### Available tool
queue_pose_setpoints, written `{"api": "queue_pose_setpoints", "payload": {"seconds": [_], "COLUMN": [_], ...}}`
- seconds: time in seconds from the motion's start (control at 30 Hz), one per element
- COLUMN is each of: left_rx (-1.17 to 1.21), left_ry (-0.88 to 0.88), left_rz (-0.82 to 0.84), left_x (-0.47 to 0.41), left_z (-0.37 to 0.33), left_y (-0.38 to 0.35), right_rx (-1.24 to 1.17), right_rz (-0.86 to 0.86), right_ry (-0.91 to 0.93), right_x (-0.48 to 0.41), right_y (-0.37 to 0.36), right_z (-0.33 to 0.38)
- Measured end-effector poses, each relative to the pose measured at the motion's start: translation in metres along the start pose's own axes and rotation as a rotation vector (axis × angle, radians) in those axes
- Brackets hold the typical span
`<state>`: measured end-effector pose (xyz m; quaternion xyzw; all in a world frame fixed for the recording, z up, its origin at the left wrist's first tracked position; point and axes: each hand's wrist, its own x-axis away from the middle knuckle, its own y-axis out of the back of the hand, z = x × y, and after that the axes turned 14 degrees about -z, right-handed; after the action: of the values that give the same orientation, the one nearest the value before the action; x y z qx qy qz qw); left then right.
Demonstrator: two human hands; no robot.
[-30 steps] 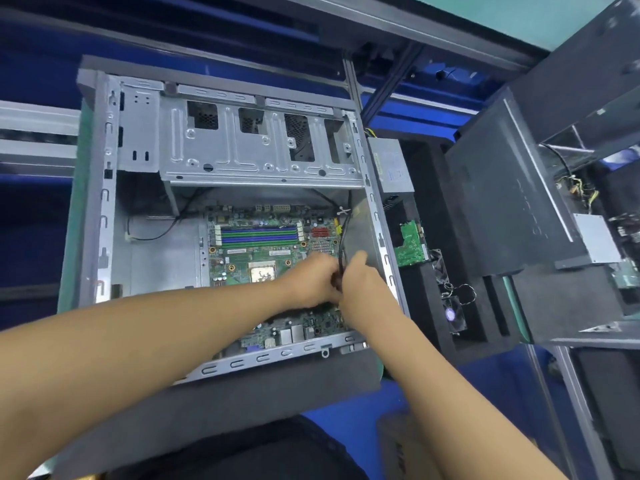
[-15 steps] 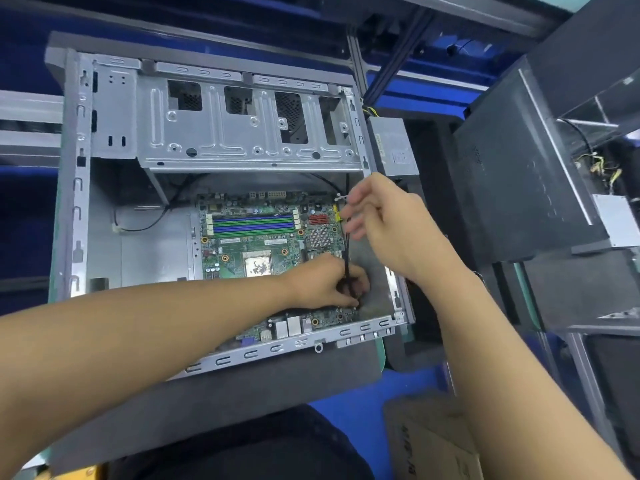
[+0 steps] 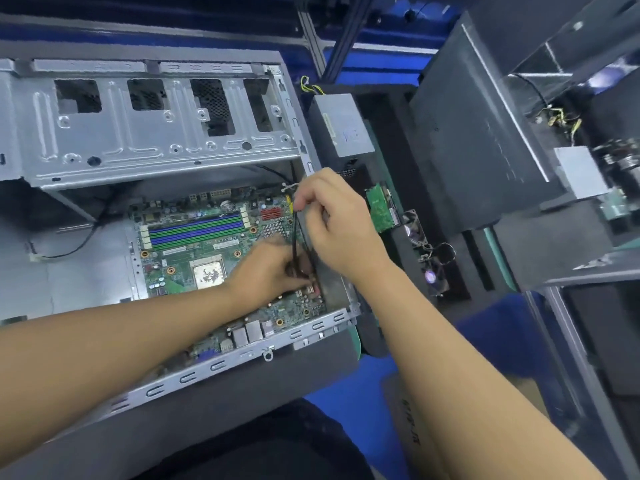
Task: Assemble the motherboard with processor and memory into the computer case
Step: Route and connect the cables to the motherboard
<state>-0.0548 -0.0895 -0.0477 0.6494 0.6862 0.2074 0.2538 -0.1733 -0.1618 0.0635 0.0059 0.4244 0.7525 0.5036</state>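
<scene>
The grey metal computer case (image 3: 145,157) lies open with the green motherboard (image 3: 180,258) seated inside. Blue and green memory slots (image 3: 197,230) run across the board, and the processor (image 3: 207,271) shows a silver top with paste marks. A thin black cable (image 3: 294,233) runs down along the board's right edge. My left hand (image 3: 273,271) grips the cable's lower end against the board. My right hand (image 3: 332,220) pinches the same cable higher up, near a yellow tag.
A power supply (image 3: 341,124) lies in black foam right of the case, with a small green card (image 3: 381,211) and a fan (image 3: 433,268) below it. A dark panel (image 3: 478,140) leans further right. A loose black wire (image 3: 69,247) lies on the case floor at left.
My right hand lifted from beside the left hand up along the cable to near the yellow tag. My left hand stayed low on the board's right edge.
</scene>
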Motion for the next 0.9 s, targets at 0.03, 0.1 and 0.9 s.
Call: {"api": "queue_pose_setpoints", "payload": {"seconds": [0.03,0.1,0.9], "left_rx": [0.014,-0.043,-0.343], "left_ry": [0.002,0.001,0.035], "left_rz": [0.003,-0.002,-0.014], "left_x": [0.002,0.006,0.01], "left_z": [0.0,-0.002,-0.013], "left_y": [0.0,-0.002,-0.027], "right_rx": [-0.019,-0.05,-0.077], "right_rz": [-0.012,-0.039,-0.047], "right_ry": [-0.013,-0.038,-0.073], "right_x": [0.0,0.0,0.002], "right_y": [0.0,0.0,0.0], "right_z": [-0.001,-0.002,-0.006]}}
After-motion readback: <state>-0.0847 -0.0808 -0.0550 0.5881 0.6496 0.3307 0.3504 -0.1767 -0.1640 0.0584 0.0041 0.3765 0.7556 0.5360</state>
